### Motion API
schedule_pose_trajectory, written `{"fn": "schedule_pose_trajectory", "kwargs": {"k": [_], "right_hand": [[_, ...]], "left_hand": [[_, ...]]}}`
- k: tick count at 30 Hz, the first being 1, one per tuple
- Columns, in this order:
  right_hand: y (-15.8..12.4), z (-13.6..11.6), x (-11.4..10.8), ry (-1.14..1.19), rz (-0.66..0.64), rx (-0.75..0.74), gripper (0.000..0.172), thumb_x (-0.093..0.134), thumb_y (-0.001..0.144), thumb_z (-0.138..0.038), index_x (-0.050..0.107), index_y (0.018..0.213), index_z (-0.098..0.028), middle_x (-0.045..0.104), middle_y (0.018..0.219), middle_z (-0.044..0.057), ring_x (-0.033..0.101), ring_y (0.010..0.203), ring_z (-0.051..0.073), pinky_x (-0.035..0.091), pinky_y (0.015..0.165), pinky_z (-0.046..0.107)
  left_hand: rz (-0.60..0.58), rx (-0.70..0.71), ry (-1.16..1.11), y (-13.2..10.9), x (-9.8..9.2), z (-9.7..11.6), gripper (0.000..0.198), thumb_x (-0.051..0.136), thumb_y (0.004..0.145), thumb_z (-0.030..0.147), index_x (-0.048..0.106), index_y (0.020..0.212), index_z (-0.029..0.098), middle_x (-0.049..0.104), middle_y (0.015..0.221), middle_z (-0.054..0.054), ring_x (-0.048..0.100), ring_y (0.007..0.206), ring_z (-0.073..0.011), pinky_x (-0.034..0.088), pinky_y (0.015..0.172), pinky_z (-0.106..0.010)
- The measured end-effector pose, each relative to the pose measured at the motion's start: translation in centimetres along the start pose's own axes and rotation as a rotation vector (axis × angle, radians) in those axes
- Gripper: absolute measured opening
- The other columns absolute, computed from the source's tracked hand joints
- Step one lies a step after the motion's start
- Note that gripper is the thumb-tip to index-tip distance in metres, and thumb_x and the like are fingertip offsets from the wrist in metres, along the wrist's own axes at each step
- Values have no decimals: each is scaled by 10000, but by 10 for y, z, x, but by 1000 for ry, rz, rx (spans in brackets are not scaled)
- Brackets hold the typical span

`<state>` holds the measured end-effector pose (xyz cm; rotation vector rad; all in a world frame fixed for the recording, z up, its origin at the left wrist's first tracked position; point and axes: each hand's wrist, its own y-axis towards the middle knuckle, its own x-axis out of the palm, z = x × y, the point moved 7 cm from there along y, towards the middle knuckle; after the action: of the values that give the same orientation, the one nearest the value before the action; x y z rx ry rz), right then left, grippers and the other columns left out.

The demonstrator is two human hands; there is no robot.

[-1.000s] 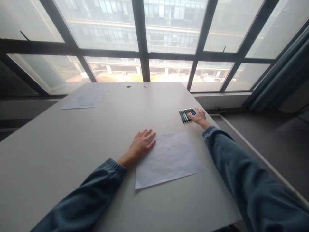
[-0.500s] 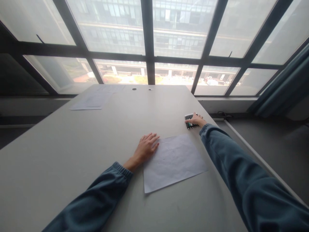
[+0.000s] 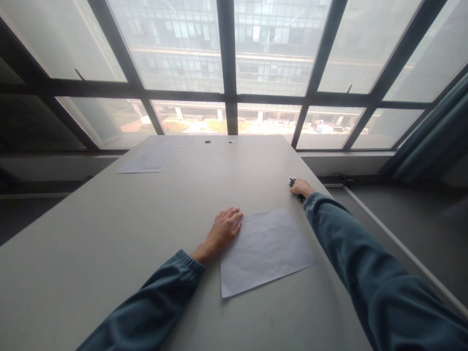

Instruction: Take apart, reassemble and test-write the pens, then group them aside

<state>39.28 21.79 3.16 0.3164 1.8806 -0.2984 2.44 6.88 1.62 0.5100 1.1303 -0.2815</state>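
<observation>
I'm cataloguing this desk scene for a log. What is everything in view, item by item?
table: one, grey, fills the foreground
sheet of paper: one, white, between the hands
far papers: count unclear, pale, table's far left
round marks: two, dark, far table edge
pens: count hidden, dark, under the right hand
window: one, dark-framed, behind the table
curtain: one, teal, right
left hand: flat on the sheet's left edge
right hand: closed over the pens

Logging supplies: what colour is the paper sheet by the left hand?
White: the flat paper sheet beside the left hand, head view.
</observation>
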Motion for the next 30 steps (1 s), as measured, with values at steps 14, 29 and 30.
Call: {"fn": "schedule_pose_trajectory", "kwargs": {"k": [14, 29, 30], "right_hand": [[-54, -34, -21, 309, 81, -123, 317, 683, 769, -205, 680, 1065, -91, 734, 1005, 201, 715, 1009, 319, 565, 858, 383], [-263, -259, 60, 1273, -280, -952, 284, 780, 713, -405, 635, 850, -202, 686, 867, 46, 651, 863, 247, 585, 821, 413], [-268, -268, 68, 1273, -308, -964, 303, 792, 694, -378, 634, 884, -203, 684, 889, 43, 647, 877, 245, 584, 844, 414]], "left_hand": [[166, -31, -191, 1, -14, -2, 387, 511, 949, 255, 610, 1321, 213, 643, 1343, -99, 567, 1294, -250, 422, 1152, -483], [246, -47, -822, -25, -108, -6, 653, 832, 730, 510, 627, 1232, 147, 696, 1258, -168, 664, 1179, -304, 526, 1048, -450], [251, -71, -815, -32, -111, -11, 585, 823, 739, 503, 653, 1165, 140, 719, 1202, -158, 683, 1130, -296, 540, 1025, -445]]}}
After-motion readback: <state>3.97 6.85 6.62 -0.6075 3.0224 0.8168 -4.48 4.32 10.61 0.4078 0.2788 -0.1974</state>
